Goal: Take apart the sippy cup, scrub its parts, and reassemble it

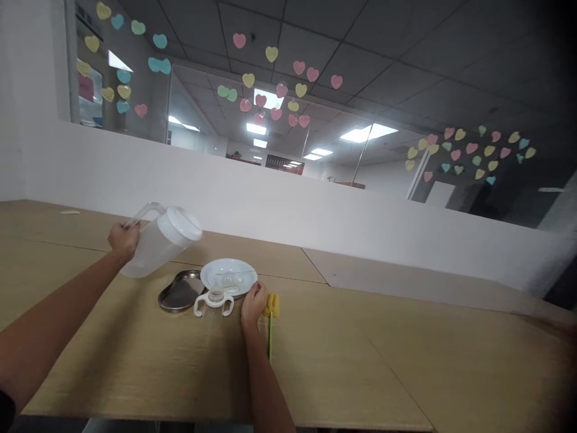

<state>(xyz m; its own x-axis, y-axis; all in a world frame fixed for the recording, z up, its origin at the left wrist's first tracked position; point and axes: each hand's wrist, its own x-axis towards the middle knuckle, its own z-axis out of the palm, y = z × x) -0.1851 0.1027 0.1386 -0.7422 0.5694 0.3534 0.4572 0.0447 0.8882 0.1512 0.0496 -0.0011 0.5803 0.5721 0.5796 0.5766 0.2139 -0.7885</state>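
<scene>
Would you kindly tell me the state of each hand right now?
Left hand: closed, holding the pitcher.
Right hand: curled at the white bowl; whether it grips cannot be told.

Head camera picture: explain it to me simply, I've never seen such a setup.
There is no machine here: a person works bare-handed, and a camera worn on their head looks forward and down. The left hand holds a lidded translucent jug by its handle, tilted. The right hand is at the rim of a white bowl; whether it grips is unclear. Also on the table are a metal tray, a clear bottle with white handles and a yellow-headed, green-handled tool.
</scene>
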